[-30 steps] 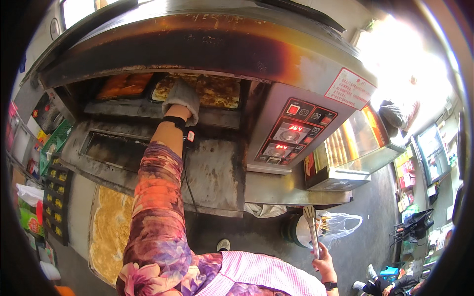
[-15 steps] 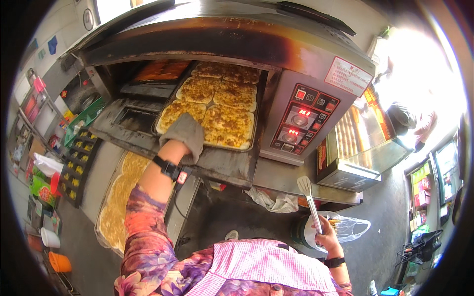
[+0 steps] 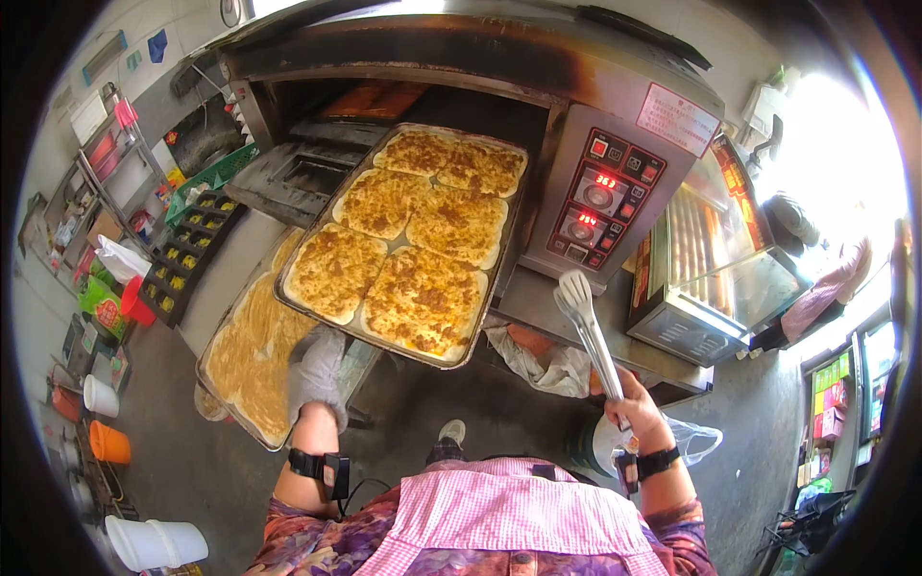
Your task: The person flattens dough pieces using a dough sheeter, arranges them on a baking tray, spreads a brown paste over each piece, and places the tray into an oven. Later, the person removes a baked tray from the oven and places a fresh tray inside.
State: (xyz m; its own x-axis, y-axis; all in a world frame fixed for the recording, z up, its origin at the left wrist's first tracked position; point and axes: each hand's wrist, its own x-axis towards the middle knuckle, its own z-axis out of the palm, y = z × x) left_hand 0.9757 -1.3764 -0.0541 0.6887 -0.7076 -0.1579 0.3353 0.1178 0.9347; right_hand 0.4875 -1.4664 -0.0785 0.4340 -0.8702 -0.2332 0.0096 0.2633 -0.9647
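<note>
My left hand (image 3: pixel 319 374) wears a grey oven mitt and grips the near edge of a dark baking tray (image 3: pixel 373 340), its fingers hidden inside the mitt and under the rim. Several rectangular flatbreads with a browned, crumbly topping (image 3: pixel 424 298) fill the tray. Its far end is at the oven mouth, while the near end juts out past the oven's ledge. Metal tongs with slotted heads (image 3: pixel 588 322) point up and away from my right hand (image 3: pixel 636 411), whose fingers are wrapped round their lower end, apart from the tray.
The deck oven's lit control panel (image 3: pixel 595 206) stands right of the tray. Below left lies another tray with pale tan dough (image 3: pixel 252 350), beside a dark mould tray (image 3: pixel 192 252). A glass-sided cabinet (image 3: pixel 706 278) is farther right. White cloth (image 3: pixel 543 370) hangs under the counter.
The baking tray has come out of the oven toward me, with my mitted left hand drawn back and lower. My right hand still holds the tongs, slightly higher.
</note>
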